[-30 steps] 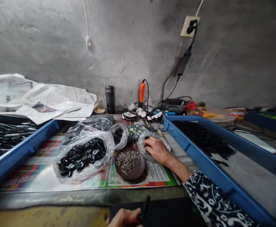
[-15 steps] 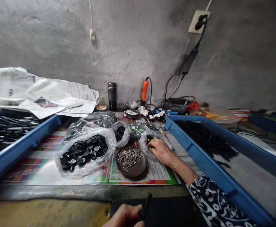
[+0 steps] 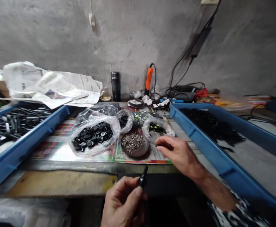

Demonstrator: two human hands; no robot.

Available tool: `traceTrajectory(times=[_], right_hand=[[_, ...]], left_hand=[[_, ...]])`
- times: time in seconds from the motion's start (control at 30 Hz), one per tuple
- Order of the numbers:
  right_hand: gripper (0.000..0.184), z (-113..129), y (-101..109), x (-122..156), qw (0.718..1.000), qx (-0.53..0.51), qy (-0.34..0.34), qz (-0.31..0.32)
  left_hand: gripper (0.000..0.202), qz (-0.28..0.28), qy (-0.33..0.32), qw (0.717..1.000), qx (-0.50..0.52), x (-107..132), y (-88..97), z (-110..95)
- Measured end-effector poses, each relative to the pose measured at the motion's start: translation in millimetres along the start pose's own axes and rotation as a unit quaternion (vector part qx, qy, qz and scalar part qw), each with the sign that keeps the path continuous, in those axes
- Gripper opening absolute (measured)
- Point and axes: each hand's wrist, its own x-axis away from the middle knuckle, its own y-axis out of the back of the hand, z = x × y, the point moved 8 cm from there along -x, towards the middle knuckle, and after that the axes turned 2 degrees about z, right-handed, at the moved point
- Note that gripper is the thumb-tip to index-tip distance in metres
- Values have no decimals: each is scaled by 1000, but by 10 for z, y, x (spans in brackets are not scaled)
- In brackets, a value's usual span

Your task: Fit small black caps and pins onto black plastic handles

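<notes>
My left hand is raised at the bottom centre, its fingers closed around a small black plastic part with a narrow stem. My right hand hovers over the printed mat, thumb and fingertips close together, and nothing shows clearly between them. It is nearest a clear plastic bag holding small black and green pieces. Beside that bag is a round brown dish of silver screws. Further left lie a large bag of black discs and a small bag of black parts.
Blue trays stand on both sides: the left tray holds long black pieces, the right tray a black heap. Crumpled newspaper, a dark flask, an orange-handled electric screwdriver and tangled cables line the concrete wall.
My right hand has left the clear bag and moved toward me. My left hand has risen, showing the black part. The view has tilted down, so the bench sits higher in the picture.
</notes>
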Motion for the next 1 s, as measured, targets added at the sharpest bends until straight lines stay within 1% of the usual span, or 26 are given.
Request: traceTrajectory(times=[0.07, 0.17, 0.23, 0.33, 0.4, 0.6, 0.83, 1.0], right_hand=[[12, 183, -49, 246, 994, -106, -16, 14], [10, 343, -224, 569, 969, -233, -62, 48], [12, 396, -338, 717, 949, -298, -90, 58], [14, 465, -458, 825, 920, -370, -110, 69], [14, 509, -477, 846, 912, -389, -109, 65], [14, 561, -445, 892, 909, -402, -99, 46], [18, 558, -460, 992, 893, -437, -106, 19], [25, 558, -533, 1026, 873, -471, -124, 25]], left_hand=[[55, 4, 9, 1000, 0, 22, -4, 21], [56, 10, 12, 1000, -1, 53, -12, 53], [55, 12, 10, 1000, -5, 77, -18, 69], [52, 20, -5, 1000, -9, 115, -41, 73], [50, 32, -19, 999, -10, 136, -66, 65], [45, 56, -45, 997, -11, 191, -119, 60], [44, 58, -43, 997, -14, 247, -138, 85], [44, 64, -43, 997, -15, 279, -129, 96]])
